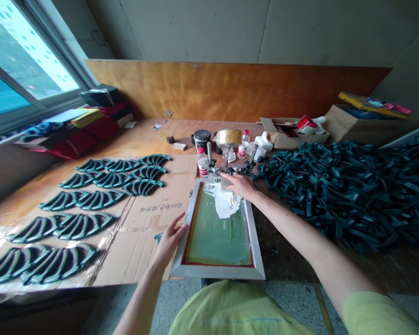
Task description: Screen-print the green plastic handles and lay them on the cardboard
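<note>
A screen frame (260, 251) with a metal rim and green mesh lies in front of me. White paste (227, 204) is spread over the mesh's far part. My left hand (173, 235) is beside the frame's left rim, its fingers apart and holding nothing. At the far end my right hand (240, 185) reaches over the paste, near the metal clamp (214, 171); its fingers look extended, but what lies under them is partly hidden. A small dark green piece (158, 237) shows left of my left hand.
Curved dark green parts (85, 225) lie in rows on cardboard (139, 251) at left. A large pile of dark green pieces (335, 190) covers the right side. Bottles (202, 163), a black tub (202, 138), tape (228, 137) and an open box (282, 139) stand behind the frame.
</note>
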Tool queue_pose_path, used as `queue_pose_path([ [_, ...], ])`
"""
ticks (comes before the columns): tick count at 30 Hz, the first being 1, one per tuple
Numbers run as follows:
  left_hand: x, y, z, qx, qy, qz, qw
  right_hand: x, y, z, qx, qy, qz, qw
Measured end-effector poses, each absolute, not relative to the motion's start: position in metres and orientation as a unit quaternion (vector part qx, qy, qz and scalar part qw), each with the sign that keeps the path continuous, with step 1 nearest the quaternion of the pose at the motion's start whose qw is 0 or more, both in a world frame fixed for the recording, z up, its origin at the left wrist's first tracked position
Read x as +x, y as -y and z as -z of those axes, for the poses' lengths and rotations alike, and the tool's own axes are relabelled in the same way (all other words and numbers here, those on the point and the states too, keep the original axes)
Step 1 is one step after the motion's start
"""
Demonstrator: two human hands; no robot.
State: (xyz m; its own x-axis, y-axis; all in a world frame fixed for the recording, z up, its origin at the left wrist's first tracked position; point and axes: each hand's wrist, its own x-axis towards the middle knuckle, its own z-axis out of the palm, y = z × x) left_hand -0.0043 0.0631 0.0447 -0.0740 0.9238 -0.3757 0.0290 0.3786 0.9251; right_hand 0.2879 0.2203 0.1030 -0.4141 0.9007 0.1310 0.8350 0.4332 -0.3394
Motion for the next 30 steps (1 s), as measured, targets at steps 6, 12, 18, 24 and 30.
queue_pose_path([
  [6,0.002,-0.099,-0.119,0.409,-0.569,-0.507,0.502,0.333,-0.234,-0.110,-0.654,0.723,-0.044,0.217],
  [12,0.024,-0.160,-0.174,0.398,-0.471,-0.615,0.492,0.348,-0.180,-0.040,-0.617,0.753,-0.135,0.186],
  [18,0.049,-0.137,-0.140,0.339,-0.494,-0.623,0.503,0.311,-0.146,-0.024,-0.562,0.806,-0.126,0.134],
  [24,0.088,-0.054,-0.047,0.210,-0.564,-0.368,0.709,0.254,-0.088,-0.046,-0.452,0.865,-0.098,0.192],
  [30,-0.012,-0.028,-0.003,0.236,-0.733,-0.383,0.510,0.338,-0.094,-0.041,-0.605,0.787,-0.109,0.058],
])
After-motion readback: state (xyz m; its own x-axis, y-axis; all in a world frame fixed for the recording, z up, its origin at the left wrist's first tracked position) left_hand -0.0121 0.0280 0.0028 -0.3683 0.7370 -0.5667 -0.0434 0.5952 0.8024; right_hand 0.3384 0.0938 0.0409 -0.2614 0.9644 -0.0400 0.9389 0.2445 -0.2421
